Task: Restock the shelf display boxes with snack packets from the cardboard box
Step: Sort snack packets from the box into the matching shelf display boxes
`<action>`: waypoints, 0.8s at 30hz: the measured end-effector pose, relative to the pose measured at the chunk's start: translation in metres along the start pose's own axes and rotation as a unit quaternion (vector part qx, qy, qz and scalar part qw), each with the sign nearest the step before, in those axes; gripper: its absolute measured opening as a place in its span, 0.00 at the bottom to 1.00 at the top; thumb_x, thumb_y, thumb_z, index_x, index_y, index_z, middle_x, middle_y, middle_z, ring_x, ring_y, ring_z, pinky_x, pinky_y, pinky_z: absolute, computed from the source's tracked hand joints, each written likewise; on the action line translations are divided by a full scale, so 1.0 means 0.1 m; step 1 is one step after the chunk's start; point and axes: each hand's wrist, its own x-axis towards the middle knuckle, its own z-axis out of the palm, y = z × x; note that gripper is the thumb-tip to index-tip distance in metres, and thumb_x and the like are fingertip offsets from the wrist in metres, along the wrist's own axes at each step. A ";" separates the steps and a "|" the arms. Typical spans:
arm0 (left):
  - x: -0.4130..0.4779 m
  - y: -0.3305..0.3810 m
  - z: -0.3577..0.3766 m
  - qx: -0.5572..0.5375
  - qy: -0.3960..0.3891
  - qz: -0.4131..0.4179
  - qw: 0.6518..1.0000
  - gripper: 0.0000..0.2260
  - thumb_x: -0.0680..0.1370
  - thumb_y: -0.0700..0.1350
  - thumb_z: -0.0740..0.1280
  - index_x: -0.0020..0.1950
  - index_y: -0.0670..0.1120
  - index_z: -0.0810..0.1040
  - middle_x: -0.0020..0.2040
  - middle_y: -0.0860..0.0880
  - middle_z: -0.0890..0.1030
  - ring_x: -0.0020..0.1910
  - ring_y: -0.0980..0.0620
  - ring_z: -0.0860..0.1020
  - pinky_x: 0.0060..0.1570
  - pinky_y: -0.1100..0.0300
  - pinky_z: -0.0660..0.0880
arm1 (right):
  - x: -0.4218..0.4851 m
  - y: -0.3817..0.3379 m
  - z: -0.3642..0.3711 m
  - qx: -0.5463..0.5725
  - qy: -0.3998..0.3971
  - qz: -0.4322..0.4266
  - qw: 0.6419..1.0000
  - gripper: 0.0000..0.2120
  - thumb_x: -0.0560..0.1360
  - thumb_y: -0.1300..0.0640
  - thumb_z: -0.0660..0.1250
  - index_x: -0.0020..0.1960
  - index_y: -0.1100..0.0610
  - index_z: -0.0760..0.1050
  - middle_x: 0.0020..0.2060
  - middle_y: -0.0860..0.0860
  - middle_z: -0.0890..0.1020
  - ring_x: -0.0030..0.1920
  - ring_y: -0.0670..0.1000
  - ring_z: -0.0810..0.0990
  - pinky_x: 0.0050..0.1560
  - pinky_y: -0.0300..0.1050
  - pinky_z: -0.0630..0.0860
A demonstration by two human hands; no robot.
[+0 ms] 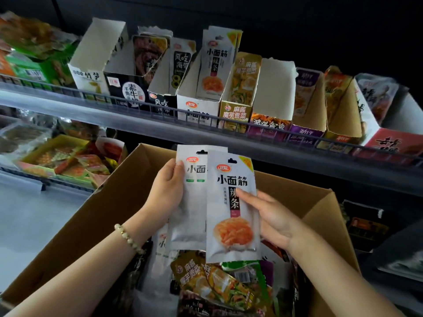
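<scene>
Dark store shelving fills the background. An upper shelf [286, 154] with a wire rail [206, 121] along its front edge carries a row of open-topped display boxes [270, 88] standing side by side. Near the middle of that row you see a white display box [196, 110] with upright packets [214, 65] standing in it. It sits between a black-and-white box [160, 99] on its left and a yellow box [235, 110] on its right.

Below the shelf an open cardboard box [96, 225] takes up the lower half of the view. Loose snack packets [219, 284] of several kinds lie jumbled in its bottom.

Your hands are raised above the cardboard box, each gripping one white packet.

- Your left hand [166, 195] grips the rear packet [192, 202] by its left edge, with the thumb on the front face near the top and the fingers hidden behind. A beaded bracelet [128, 236] circles that wrist.
- Your right hand [272, 216] grips the front packet [232, 209] by its right edge, with the thumb on the printed face and the fingers behind it.

The front packet overlaps the right side of the rear packet — both are held upright, below the rail and roughly beneath the white display box. The front packet shows the same lettering and orange food picture as the packets standing in that box.

To the left, a lower shelf [34, 181] holds further mixed packets [68, 161].
</scene>
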 end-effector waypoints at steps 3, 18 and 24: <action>-0.05 -0.03 0.05 0.000 0.009 -0.041 0.999 0.09 0.82 0.47 0.58 0.60 0.48 0.63 0.48 0.51 0.78 0.39 0.56 0.81 0.30 0.69 0.76 | 0.05 0.07 0.06 0.036 0.001 0.007 0.999 0.18 0.70 0.55 0.66 0.58 0.57 0.78 0.53 0.58 0.83 0.46 0.54 0.84 0.50 0.49 0.80; -0.29 -0.02 0.06 -0.122 -0.280 -0.165 0.938 0.19 0.75 0.52 0.65 0.65 0.49 0.74 0.56 0.45 0.83 0.53 0.44 0.83 0.48 0.54 0.81 | 0.08 0.09 0.18 -0.013 0.051 -0.120 0.991 0.15 0.74 0.53 0.65 0.60 0.53 0.77 0.52 0.52 0.85 0.52 0.53 0.84 0.55 0.52 0.79; -0.31 -0.14 0.09 -0.046 -0.279 -0.089 0.955 0.26 0.69 0.43 0.72 0.66 0.48 0.70 0.56 0.47 0.84 0.54 0.46 0.83 0.53 0.51 0.80 | 0.10 0.16 0.19 -0.069 0.127 -0.201 0.969 0.13 0.77 0.54 0.64 0.61 0.47 0.71 0.55 0.48 0.83 0.53 0.47 0.83 0.53 0.47 0.81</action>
